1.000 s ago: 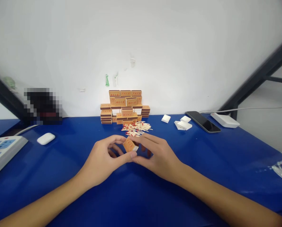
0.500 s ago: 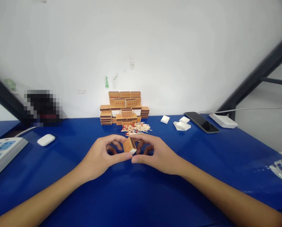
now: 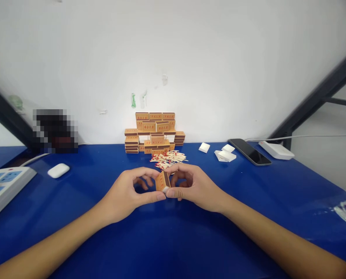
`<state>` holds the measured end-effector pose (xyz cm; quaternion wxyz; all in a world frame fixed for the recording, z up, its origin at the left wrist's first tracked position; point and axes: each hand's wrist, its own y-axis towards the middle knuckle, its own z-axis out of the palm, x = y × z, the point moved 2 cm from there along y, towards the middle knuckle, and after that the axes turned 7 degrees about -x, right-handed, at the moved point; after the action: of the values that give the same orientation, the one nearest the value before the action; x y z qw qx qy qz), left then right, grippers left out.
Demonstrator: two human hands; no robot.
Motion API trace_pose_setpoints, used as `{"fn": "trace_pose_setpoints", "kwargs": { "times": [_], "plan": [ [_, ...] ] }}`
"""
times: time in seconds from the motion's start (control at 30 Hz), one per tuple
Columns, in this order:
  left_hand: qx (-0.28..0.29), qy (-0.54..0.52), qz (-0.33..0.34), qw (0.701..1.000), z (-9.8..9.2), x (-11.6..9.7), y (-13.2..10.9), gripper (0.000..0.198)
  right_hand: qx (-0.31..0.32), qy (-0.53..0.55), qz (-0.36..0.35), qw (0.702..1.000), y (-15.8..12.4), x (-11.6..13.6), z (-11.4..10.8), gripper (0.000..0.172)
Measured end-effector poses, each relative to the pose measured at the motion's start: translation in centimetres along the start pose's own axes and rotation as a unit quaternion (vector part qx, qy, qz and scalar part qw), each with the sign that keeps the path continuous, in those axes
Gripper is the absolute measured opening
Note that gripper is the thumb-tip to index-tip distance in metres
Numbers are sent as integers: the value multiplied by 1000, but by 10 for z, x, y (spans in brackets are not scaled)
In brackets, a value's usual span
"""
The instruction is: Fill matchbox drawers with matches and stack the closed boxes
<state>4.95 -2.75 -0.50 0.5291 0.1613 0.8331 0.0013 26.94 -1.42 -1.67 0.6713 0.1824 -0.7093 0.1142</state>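
Note:
Both my hands meet over the middle of the blue table, pinching one small orange matchbox between them. My left hand grips it with thumb and forefinger from the left. My right hand closes on it from the right, thumb at its lower corner, where a bit of the white inner tray shows. The box stands tilted on edge, its dark striking side turned right. Just behind lies a loose heap of red-tipped matches, and behind that a stack of orange matchboxes against the wall.
White inner trays and another lie right of the matches. A black phone and a white adapter sit at the back right. A white earbud case and a power strip are left.
The matchbox has turned in my fingers from lying slanted to standing more on edge, its dark side now showing. Both hands stay in place, the right fingers curling closer.

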Motion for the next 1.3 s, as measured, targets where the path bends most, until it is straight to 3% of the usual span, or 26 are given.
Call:
{"fn": "trace_pose_setpoints", "kwargs": {
  "times": [0.13, 0.23, 0.3, 0.43, 0.5, 0.67, 0.73, 0.8, 0.9, 1.13, 1.3],
  "plan": [
    [-12, 51, 33, 998, -4, 0, 2, 47, 1, -38, -12, 999, 0, -3, 0, 58],
    [-84, 130, 60, 986, -20, 0, 8, 48, -37, -149, -69, 986, 0, -6, -2, 61],
    [-139, 189, 45, 971, -37, 3, 14, 54, -62, -236, -114, 963, 1, -6, -4, 48],
    [-246, 355, 16, 902, -74, 3, 31, 66, -85, -325, -150, 930, 2, -4, -9, 28],
    [-263, 415, 5, 871, -84, -2, 42, 66, -94, -336, -157, 924, 1, -1, -10, 26],
    [-264, 530, 4, 806, -86, -19, 74, 67, -98, -347, -196, 912, -2, 6, -11, 16],
    [-233, 573, -10, 785, -84, -22, 87, 70, -97, -356, -209, 906, -1, 9, -12, 14],
    [-203, 591, -21, 781, -82, -20, 97, 74, -98, -366, -212, 901, -1, 11, -14, 15],
    [-205, 600, -22, 773, -81, -14, 104, 79, -109, -381, -205, 895, 0, 13, -19, 19],
    [-212, 604, -32, 768, -74, -4, 95, 95, -111, -386, -214, 890, -1, 12, -18, 24],
    [-213, 609, -36, 763, -66, -2, 95, 93, -108, -394, -200, 891, -1, 13, -16, 24]
  ]
}}
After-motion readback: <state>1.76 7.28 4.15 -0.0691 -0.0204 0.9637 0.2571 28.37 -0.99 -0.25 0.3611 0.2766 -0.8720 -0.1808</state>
